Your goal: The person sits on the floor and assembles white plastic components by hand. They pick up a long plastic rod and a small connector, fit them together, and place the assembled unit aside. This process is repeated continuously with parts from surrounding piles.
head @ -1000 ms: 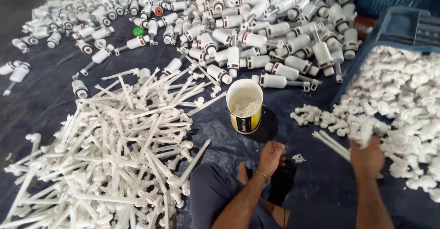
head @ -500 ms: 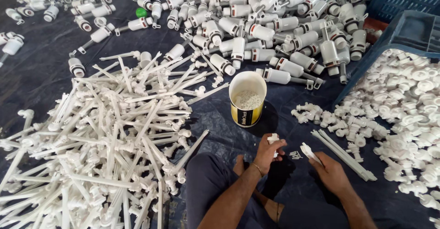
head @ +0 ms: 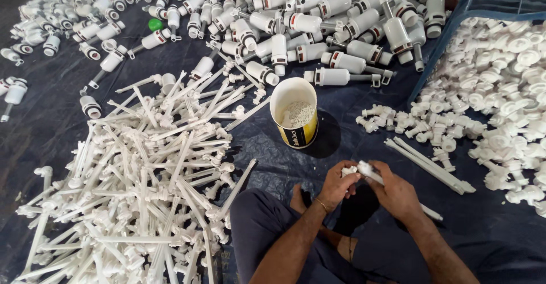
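Note:
My left hand [head: 336,184] and my right hand [head: 394,191] meet above my lap, just in front of a yellow-and-black cup [head: 294,119] holding small white bits. The left hand pinches a small white plastic fitting [head: 348,171]. The right hand grips a long white plastic tube [head: 370,172], its end pressed against the fitting; the tube's far end sticks out past my right wrist. Both hands are closed around their parts.
A big heap of assembled white tubes [head: 142,176] lies to the left. White cylindrical bodies [head: 296,22] are scattered at the back. Loose white fittings [head: 500,108] spill from a blue crate [head: 500,0] at right, a few bare tubes [head: 429,164] beside them. Dark tarp [head: 57,113] underneath.
My right hand came back from the fittings pile on the right with a tube. Both hands have come together and the tube now meets the fitting in my left hand.

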